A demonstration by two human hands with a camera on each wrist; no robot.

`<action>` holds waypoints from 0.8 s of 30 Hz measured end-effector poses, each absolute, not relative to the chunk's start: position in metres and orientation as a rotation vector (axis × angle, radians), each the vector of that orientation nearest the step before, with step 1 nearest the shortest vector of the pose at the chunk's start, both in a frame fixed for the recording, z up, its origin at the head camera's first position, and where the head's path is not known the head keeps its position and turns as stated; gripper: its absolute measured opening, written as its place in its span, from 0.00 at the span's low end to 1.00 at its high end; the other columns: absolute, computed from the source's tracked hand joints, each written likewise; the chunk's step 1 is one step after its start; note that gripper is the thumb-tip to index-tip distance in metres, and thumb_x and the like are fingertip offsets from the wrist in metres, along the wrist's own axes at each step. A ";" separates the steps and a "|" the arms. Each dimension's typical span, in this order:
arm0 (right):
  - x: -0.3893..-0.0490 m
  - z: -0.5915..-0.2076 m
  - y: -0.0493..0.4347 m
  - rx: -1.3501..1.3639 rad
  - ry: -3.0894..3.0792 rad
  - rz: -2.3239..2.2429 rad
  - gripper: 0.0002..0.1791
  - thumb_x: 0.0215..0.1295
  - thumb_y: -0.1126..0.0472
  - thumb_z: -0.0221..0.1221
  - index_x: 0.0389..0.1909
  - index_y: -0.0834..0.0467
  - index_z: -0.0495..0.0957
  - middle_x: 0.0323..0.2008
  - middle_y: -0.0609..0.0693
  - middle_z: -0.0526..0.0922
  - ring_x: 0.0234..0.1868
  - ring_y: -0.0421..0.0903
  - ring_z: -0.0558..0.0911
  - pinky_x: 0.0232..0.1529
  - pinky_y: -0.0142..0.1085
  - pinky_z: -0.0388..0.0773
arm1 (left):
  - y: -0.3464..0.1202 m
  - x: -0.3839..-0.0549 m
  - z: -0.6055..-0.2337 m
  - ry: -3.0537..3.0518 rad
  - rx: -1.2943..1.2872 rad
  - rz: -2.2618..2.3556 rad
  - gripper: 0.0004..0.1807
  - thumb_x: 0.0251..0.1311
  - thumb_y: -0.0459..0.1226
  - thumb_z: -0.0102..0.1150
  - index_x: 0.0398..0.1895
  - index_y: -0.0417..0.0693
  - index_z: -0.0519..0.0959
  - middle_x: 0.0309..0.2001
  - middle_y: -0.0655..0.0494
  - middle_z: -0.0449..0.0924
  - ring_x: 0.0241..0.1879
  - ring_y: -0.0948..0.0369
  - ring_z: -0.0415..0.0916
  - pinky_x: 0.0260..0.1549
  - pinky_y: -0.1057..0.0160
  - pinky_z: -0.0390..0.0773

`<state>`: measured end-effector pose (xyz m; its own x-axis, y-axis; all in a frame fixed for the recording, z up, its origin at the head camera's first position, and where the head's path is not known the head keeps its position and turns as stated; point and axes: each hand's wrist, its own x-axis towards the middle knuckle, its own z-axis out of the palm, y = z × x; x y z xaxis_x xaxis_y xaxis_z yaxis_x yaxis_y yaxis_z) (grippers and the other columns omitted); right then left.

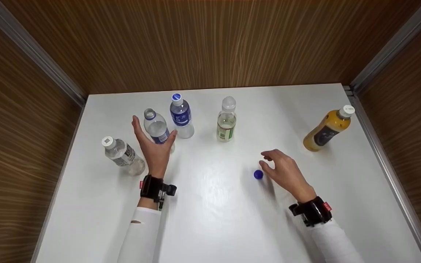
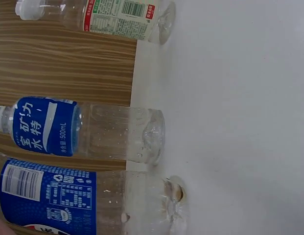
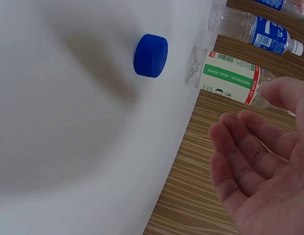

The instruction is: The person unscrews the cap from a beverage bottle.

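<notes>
My left hand [image 1: 156, 153] is held with thumb and fingers spread wide behind an uncapped clear bottle [image 1: 158, 128] with a blue label. Whether the skin touches that bottle cannot be told; in the left wrist view only a sliver of hand shows at the lower left corner, near the bottle's blue label [image 2: 49, 196]. My right hand [image 1: 287, 173] hovers over the table with loosely bent fingers and nothing in them. Just left of its thumb a blue bottle cap [image 1: 258, 174] lies on the table. In the right wrist view the cap [image 3: 151, 56] is apart from the fingers.
A capped bottle with a blue label [image 1: 181, 116] stands behind the uncapped one, and a white-capped clear bottle [image 1: 123, 155] stands left. A green-labelled bottle [image 1: 226, 122] is at the back middle, an orange drink bottle [image 1: 325, 130] at the right. Wood-grain panels [image 1: 210, 44] enclose the white table [image 1: 210, 219].
</notes>
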<state>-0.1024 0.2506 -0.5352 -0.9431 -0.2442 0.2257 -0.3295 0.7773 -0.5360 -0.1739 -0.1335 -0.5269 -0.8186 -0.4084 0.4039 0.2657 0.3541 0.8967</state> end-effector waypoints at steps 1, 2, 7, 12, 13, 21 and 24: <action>-0.102 -0.535 0.251 0.455 -2.827 0.894 0.16 0.68 0.61 0.67 0.52 0.65 0.83 0.44 0.58 0.86 0.45 0.55 0.86 0.44 0.50 0.83 | -0.133 -0.173 -0.524 -2.028 0.106 -1.480 0.65 0.50 0.45 0.82 0.83 0.47 0.45 0.84 0.49 0.42 0.82 0.56 0.35 0.78 0.52 0.41; -0.102 -0.535 0.250 0.452 -2.829 0.894 0.16 0.68 0.61 0.67 0.52 0.65 0.83 0.44 0.58 0.86 0.45 0.55 0.86 0.44 0.50 0.83 | -0.133 -0.172 -0.522 -2.016 0.083 -1.452 0.65 0.50 0.45 0.82 0.83 0.46 0.46 0.84 0.48 0.41 0.82 0.56 0.33 0.78 0.52 0.40; -0.103 -0.536 0.250 0.433 -2.841 0.899 0.18 0.69 0.61 0.67 0.55 0.66 0.82 0.44 0.58 0.86 0.45 0.54 0.85 0.44 0.50 0.83 | -0.128 -0.167 -0.507 -1.968 -0.091 -1.293 0.62 0.49 0.42 0.82 0.81 0.44 0.49 0.83 0.39 0.38 0.83 0.53 0.27 0.78 0.49 0.37; -0.102 -0.536 0.251 0.424 -2.851 0.908 0.20 0.69 0.60 0.66 0.57 0.66 0.80 0.46 0.59 0.85 0.48 0.55 0.85 0.47 0.51 0.83 | -0.117 -0.165 -0.492 -1.925 -0.270 -1.194 0.61 0.48 0.41 0.82 0.81 0.54 0.50 0.80 0.29 0.42 0.82 0.44 0.30 0.78 0.45 0.40; -0.102 -0.536 0.251 0.426 -2.849 0.909 0.20 0.69 0.60 0.67 0.58 0.66 0.80 0.46 0.59 0.85 0.48 0.56 0.85 0.47 0.51 0.83 | -0.115 -0.164 -0.489 -1.918 -0.301 -1.180 0.61 0.48 0.41 0.82 0.81 0.56 0.51 0.79 0.28 0.44 0.82 0.42 0.32 0.77 0.44 0.41; -0.099 -0.537 0.250 0.441 -2.819 0.905 0.20 0.69 0.61 0.66 0.58 0.66 0.80 0.46 0.59 0.85 0.49 0.56 0.84 0.46 0.52 0.82 | -0.088 -0.160 -0.484 -1.920 -0.517 -1.156 0.56 0.49 0.42 0.80 0.79 0.53 0.55 0.77 0.31 0.52 0.80 0.38 0.42 0.76 0.40 0.49; -0.099 -0.538 0.250 0.436 -2.826 0.891 0.20 0.69 0.61 0.66 0.58 0.66 0.80 0.46 0.59 0.85 0.49 0.56 0.84 0.46 0.51 0.82 | -0.074 -0.159 -0.490 -1.954 -0.578 -1.200 0.54 0.50 0.42 0.80 0.77 0.46 0.57 0.77 0.34 0.54 0.80 0.40 0.46 0.76 0.42 0.52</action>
<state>-0.0989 0.2499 -0.5378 -0.9471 -0.2301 0.2237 -0.3167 0.7819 -0.5369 -0.1593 -0.0737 -0.4899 -0.6106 -0.0094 0.7919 0.7019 0.4565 0.5467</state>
